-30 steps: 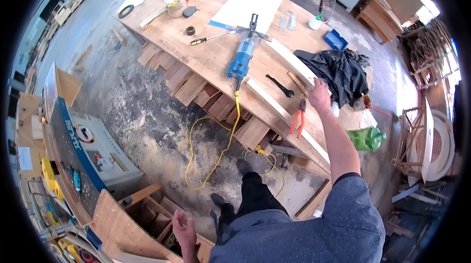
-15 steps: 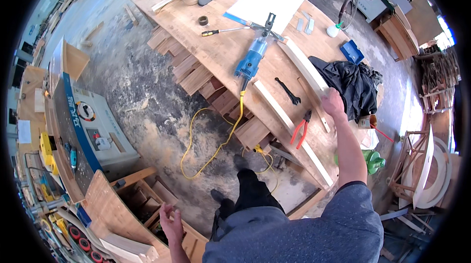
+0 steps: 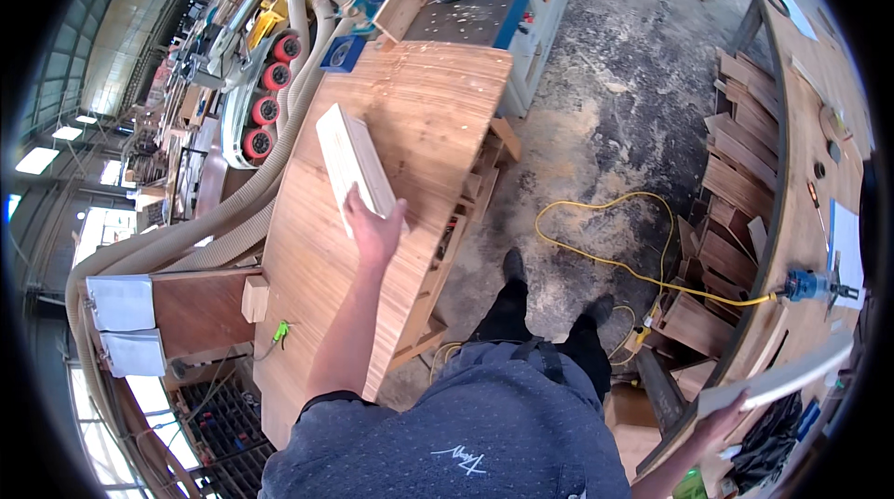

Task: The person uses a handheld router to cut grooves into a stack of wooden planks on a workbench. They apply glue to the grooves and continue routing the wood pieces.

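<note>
A pale wooden block (image 3: 345,150), with long seams along it, lies on the wood-topped table to my left. My left hand (image 3: 375,234) is closed over its near end, fingers on top and the thumb along the right side. At the lower right, my right hand (image 3: 722,420) grips the near end of a long pale wooden batten (image 3: 787,376) over the workbench. That hand's fingertips are partly hidden under the batten. Beyond it on the bench lies a blue corded power tool (image 3: 806,285).
The left tabletop (image 3: 433,80) stands beside a workbench (image 3: 792,127) on my right, with concrete floor between. A yellow cord (image 3: 605,262) loops across that floor. Wood offcuts (image 3: 736,182) are stacked under the bench. A ribbed hose (image 3: 265,187) runs behind the left table; a green clamp-like tool (image 3: 281,331) hangs there.
My view has swung left toward the other table. The left hand, empty before, now holds the wooden block. My right hand still has the batten, whose position over the bench has shifted.
</note>
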